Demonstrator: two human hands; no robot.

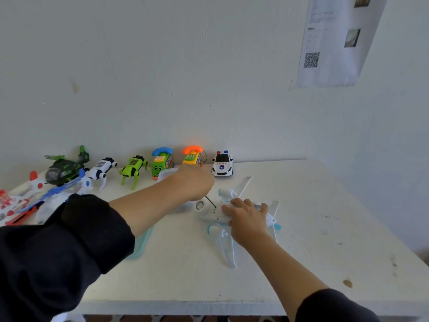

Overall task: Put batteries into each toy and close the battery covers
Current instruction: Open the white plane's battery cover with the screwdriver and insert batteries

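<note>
Only one word reads clearly: "POLICE" on the bonnet of the white police car (222, 164), which stands at the wall just beyond and to the right of the left hand (194, 182). A sheet of paper (334, 40) hangs on the wall high above the right hand (247, 217), with a QR code and lines of print too small to read.

The left hand is curled round a thin screwdriver (210, 201), whose dark shaft slants down from under the fist to the belly of the white toy plane (222, 214). The right hand lies flat on the plane's body, fingers spread and fairly straight, pressing it onto the white table (325, 240). The plane lies upside down, wings spread toward and away from the person.

Behind the left hand, along the wall, stand an orange phone toy (193, 155), a green phone toy (162, 162), a green robot dog (133, 169), a white robot dog (102, 170) and a green helicopter (66, 167). A white tray edge (166, 174) shows behind the left wrist.

To the right of the right hand the tabletop runs bare to its right edge, and bare surface also lies between the forearms up to the near edge.
</note>
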